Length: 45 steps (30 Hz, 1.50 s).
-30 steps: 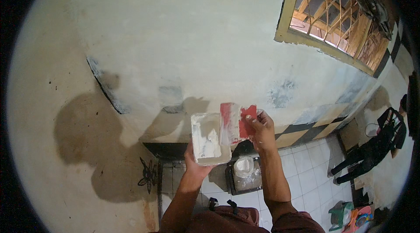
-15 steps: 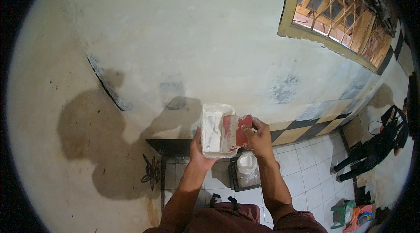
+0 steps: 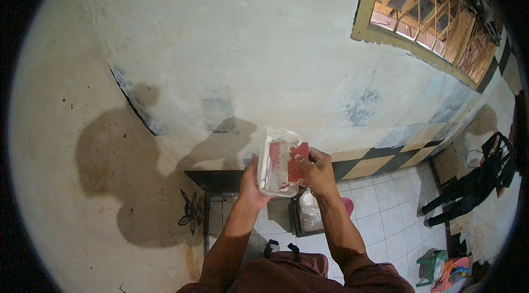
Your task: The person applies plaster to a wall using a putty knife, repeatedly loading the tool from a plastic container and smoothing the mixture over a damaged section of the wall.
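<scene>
In the head view my left hand (image 3: 250,191) holds a white plastic tub (image 3: 267,182) smeared with white paste, gripping it from the left and below. My right hand (image 3: 322,174) is closed on a red flat spreader (image 3: 296,163), its thumb on the face. The spreader, streaked with whitish paste, lies over the tub's opening, covering much of its inside. Below the hands, a dark crate (image 3: 297,229) on the floor holds a white bag or container (image 3: 309,207), partly hidden by my right arm.
Ahead is a patchy painted wall (image 3: 275,56) with a grilled window (image 3: 419,17) and checkered band. Another person in dark clothes (image 3: 474,183) is at the right wall. Plastic stools (image 3: 432,271) stand at lower right on the tiled floor (image 3: 380,221); a pink object (image 3: 346,207) shows behind my arm.
Both hands have moved slightly right and up with the tub. The red spreader has shifted left across the tub, from beside its right edge to over its inside.
</scene>
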{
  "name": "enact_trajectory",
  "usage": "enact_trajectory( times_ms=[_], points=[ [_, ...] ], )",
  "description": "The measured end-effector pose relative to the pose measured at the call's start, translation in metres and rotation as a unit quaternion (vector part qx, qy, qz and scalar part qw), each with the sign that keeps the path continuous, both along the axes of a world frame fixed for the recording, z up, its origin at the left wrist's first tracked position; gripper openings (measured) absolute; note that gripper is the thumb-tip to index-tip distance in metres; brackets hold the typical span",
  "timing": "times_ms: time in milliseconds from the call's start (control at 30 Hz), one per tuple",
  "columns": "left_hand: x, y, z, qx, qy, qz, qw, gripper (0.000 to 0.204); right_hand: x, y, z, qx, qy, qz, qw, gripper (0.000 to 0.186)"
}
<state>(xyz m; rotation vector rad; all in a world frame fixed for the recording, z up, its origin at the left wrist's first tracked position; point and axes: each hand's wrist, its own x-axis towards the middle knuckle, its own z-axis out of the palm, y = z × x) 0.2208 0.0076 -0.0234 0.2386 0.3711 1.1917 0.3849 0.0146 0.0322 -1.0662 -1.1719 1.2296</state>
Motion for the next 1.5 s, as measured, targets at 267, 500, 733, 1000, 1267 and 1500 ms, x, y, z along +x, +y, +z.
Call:
enact_trajectory(
  times_ms=[267,500,733,1000,1267,1500],
  points=[
    [0.006,0.001,-0.006,-0.02,0.076,0.002,0.997,0.059,-0.003,0.001,-0.016,0.025,-0.03,0.001,0.999,0.018],
    [0.013,-0.002,-0.012,-0.049,0.167,-0.008,0.985,0.061,-0.003,-0.004,-0.016,-0.039,0.02,0.003,0.999,0.019],
    [0.009,-0.002,-0.019,-0.03,0.115,0.002,0.993,0.062,0.002,-0.004,-0.017,-0.032,0.12,0.001,0.992,0.017],
    [0.007,-0.007,-0.006,-0.028,0.067,-0.02,0.997,0.063,0.018,-0.01,-0.008,0.016,0.079,-0.058,0.995,0.023],
    [0.008,-0.012,0.007,0.07,-0.037,-0.044,0.996,0.052,0.027,-0.005,-0.031,-0.013,0.064,-0.058,0.996,0.024],
    [0.011,-0.004,0.004,0.018,-0.063,-0.038,0.997,0.055,0.041,0.005,-0.051,-0.041,0.238,-0.022,0.97,0.02]
  ],
)
